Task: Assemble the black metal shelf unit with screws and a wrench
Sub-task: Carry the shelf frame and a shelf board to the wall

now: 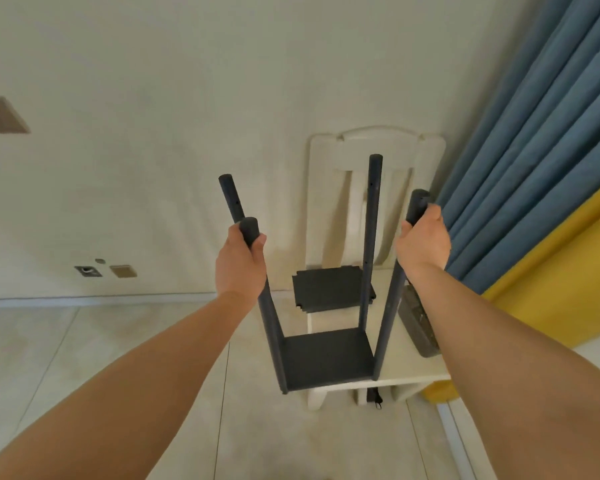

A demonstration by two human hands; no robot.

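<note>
Standing on the seat of a white chair, the black metal shelf unit has one flat shelf board at the bottom and four round posts going up from its corners. The front left post and the front right post are the ones being held. The left hand wraps its fingers tight around the top of the front left post. The right hand wraps around the top of the front right post in the same way. The two back posts stand free, with small holes in their sides.

Behind the unit, a loose black shelf board lies flat on the chair seat. A dark grey pouch sits on the seat just beside the right post, partly hidden by the right arm. Blue curtains hang to the right, with yellow cloth below them. The chair stands on a pale tiled floor against a cream wall.
</note>
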